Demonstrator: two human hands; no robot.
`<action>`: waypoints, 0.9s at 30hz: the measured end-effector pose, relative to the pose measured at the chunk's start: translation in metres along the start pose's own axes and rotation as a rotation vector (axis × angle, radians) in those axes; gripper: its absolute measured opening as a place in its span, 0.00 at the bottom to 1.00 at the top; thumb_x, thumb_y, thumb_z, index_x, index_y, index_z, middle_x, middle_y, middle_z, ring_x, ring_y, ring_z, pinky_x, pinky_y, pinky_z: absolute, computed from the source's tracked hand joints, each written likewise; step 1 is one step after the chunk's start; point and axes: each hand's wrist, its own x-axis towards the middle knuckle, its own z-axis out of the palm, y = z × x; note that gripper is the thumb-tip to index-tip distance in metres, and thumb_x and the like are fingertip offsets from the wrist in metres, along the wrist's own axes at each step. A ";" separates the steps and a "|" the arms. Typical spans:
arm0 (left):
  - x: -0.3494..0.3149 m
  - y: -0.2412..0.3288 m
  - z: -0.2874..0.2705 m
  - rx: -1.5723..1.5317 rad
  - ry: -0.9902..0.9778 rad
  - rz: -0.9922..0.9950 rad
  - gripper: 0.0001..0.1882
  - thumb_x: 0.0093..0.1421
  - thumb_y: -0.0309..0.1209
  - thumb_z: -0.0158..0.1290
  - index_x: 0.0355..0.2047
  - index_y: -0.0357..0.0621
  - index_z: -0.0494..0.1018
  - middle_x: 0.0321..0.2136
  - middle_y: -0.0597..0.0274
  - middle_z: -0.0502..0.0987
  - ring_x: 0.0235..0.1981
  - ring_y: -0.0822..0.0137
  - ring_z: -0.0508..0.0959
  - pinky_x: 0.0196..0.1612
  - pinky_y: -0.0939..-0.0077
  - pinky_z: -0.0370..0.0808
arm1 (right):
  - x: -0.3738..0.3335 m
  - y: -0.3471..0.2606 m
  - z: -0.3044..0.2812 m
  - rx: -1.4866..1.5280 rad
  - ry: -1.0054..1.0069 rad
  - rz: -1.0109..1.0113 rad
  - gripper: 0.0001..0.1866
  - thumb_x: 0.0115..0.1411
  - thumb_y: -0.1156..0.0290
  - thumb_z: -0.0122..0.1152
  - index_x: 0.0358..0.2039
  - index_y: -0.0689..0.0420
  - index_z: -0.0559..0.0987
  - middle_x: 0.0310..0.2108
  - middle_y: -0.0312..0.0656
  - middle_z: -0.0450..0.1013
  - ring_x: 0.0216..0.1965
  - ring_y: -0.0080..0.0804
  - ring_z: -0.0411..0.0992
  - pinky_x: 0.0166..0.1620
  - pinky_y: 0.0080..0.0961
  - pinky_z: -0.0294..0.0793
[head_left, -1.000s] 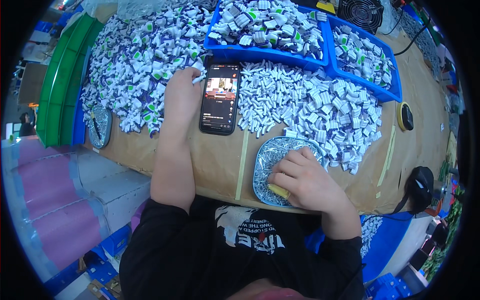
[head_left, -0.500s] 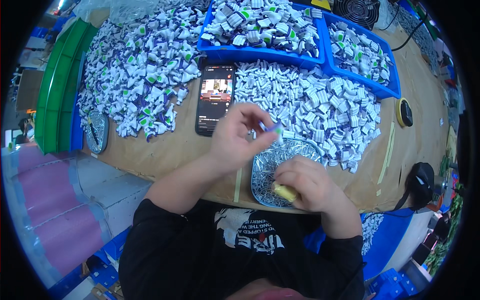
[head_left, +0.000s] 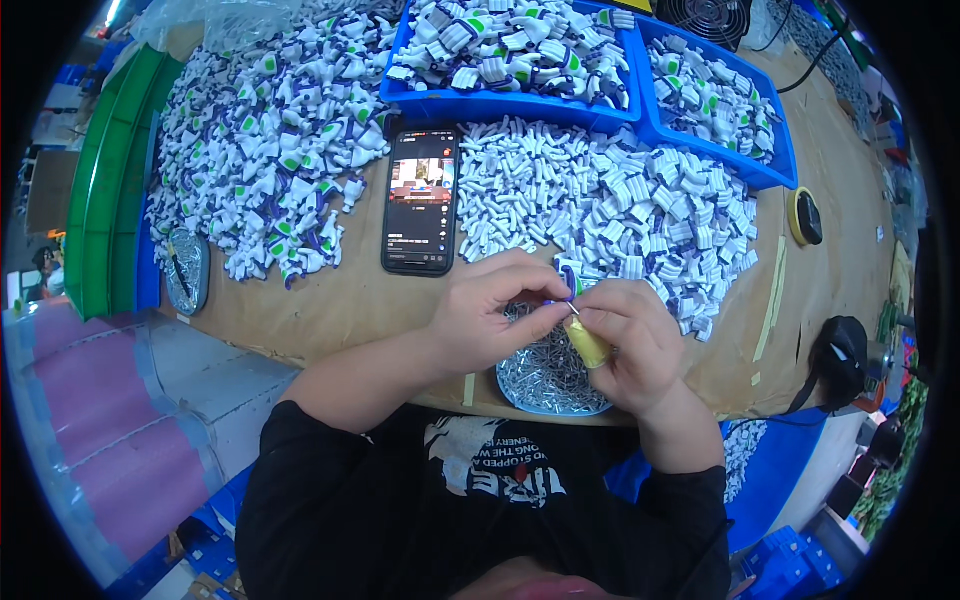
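Note:
My hands meet over a shallow tray of metal pins (head_left: 545, 378). Between the thumb and fingers of my left hand (head_left: 490, 310) is a small plastic part (head_left: 573, 284) in purple, white and green, mostly hidden by the fingertips. My right hand (head_left: 637, 335) is closed, pinching a thin metal pin (head_left: 573, 309) against or very near that part; whether it has gone in, I cannot tell. Something yellow (head_left: 588, 346) shows at the right fingers; it may be a wrap on a finger or a held piece. Both hands touch or nearly touch at the fingertips.
Beyond my hands lie loose white tube-like pieces (head_left: 505, 180) and striped pieces (head_left: 680, 215). A phone (head_left: 420, 205) lies left of them, beside a heap of white-purple-green parts (head_left: 270, 150). Blue bins (head_left: 510, 108) stand behind. At the right are a yellow-and-black round object (head_left: 806, 217) and a black object (head_left: 838, 365).
My left hand has come down toward the tray with the plastic part. My right hand has risen out of the pins to meet it, now pinching a pin.

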 end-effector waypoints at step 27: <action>0.024 -0.026 -0.024 1.015 -0.078 0.153 0.14 0.47 0.30 0.61 0.36 0.50 0.75 0.34 0.66 0.69 0.38 0.62 0.68 0.40 0.66 0.63 | 0.000 0.014 -0.007 -0.214 0.037 0.563 0.39 0.44 0.88 0.54 0.59 0.63 0.57 0.46 0.55 0.64 0.39 0.49 0.73 0.36 0.37 0.74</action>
